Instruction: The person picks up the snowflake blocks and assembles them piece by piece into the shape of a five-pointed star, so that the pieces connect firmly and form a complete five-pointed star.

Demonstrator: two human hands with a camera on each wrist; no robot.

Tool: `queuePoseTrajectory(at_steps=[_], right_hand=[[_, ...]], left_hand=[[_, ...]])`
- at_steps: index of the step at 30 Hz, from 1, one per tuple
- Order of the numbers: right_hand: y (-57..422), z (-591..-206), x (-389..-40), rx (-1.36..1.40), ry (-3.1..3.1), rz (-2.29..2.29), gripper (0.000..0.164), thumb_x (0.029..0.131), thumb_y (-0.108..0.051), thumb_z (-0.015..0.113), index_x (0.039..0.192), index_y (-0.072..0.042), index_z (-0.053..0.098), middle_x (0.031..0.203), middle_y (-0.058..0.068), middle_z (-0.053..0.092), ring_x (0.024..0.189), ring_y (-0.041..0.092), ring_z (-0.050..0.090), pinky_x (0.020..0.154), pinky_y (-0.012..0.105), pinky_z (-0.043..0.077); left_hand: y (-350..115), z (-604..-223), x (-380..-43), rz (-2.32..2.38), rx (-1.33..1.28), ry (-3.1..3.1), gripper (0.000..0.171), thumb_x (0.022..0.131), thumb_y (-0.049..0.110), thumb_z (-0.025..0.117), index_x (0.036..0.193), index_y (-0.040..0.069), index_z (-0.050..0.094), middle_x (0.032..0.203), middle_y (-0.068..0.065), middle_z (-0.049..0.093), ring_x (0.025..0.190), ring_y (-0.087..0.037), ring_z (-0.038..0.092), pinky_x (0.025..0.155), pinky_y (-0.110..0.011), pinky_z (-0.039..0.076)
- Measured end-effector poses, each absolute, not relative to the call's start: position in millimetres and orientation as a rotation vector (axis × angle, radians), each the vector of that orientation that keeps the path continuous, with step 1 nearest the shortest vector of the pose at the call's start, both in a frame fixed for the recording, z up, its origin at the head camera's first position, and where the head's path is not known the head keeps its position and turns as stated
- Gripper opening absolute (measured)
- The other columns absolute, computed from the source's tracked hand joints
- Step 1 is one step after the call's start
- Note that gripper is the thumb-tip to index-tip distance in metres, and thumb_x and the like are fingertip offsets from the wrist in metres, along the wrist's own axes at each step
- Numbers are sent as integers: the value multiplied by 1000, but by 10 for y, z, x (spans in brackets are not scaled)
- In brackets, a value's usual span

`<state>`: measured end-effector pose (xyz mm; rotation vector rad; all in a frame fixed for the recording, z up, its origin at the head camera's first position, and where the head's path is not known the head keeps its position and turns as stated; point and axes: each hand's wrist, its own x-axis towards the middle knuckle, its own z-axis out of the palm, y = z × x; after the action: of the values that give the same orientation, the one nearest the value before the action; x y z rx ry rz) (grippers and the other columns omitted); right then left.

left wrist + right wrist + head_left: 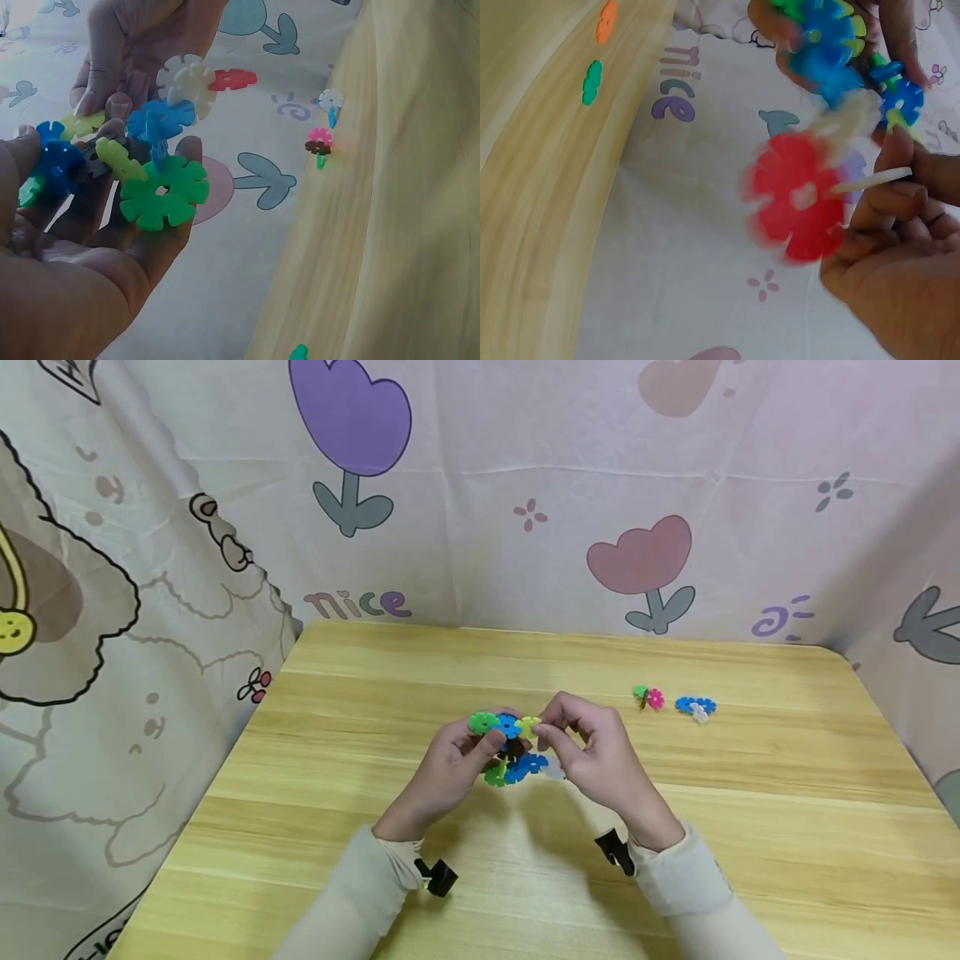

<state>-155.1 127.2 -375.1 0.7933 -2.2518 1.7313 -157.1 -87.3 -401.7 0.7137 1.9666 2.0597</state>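
Observation:
My left hand (452, 758) holds a cluster of notched, flower-shaped plastic discs slotted together, raised over the table. Thumb and fingers grip it near a blue disc (507, 725), with a green disc (482, 722) on its left. My right hand (600, 764) pinches a yellow disc (528, 727) at the cluster's right side. In the left wrist view, a larger green disc (165, 193), a white disc (186, 84) and a red disc (234, 79) stick out from the cluster. The red disc (799, 199) looks blurred in the right wrist view, near the right fingers.
Further back on the wooden table (750, 827) lie two small joined groups: a pink disc (656, 698) with green and brown ones, and blue discs (696, 703) with a white one. Loose orange (606, 21) and green (592, 82) discs show in the right wrist view. Patterned cloth hangs behind.

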Motion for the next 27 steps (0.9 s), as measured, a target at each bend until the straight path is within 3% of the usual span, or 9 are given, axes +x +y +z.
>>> queuePoseTrajectory(at_steps=[8,15,20,24,27], right_hand=[[1272,-3741,-1568,791,-2282,1705,19,96,9,66,84,-5,63,72,2,66,68,22,65,61,28,54],[1301,-3734,-1608,720,-2392,1676,9,99,-2,69,91,-6,72,76,-1,69,70,24,63,60,28,49],[1321,-3738,-1627,690,-2427,1626,9,99,-4,70,93,-10,75,78,-2,69,69,18,56,62,28,46],[1334,-3747,-1631,697,-2442,1647,10,99,-5,70,93,-11,75,77,5,69,68,18,56,62,30,46],[1341,-3758,-1630,697,-2447,1659,10,99,-6,70,92,-11,76,76,3,69,67,19,56,61,31,46]], left_hand=[[-843,-4062,-1578,2079,654,1917,42,111,31,48,140,3,58,121,-18,68,109,-27,69,88,-42,61],[-847,-4086,-1598,2128,531,1709,46,112,32,48,142,-2,52,123,-15,65,111,-23,66,89,-41,61],[-851,-4097,-1603,2142,567,1585,33,112,25,49,136,1,51,116,-11,69,108,-23,68,88,-44,61],[-849,-4071,-1597,2125,594,1594,26,111,16,48,130,-1,51,117,-17,71,105,-24,71,90,-49,60],[-842,-4042,-1596,2125,602,1633,28,109,12,49,130,-7,50,118,-26,69,102,-25,72,91,-49,60]])
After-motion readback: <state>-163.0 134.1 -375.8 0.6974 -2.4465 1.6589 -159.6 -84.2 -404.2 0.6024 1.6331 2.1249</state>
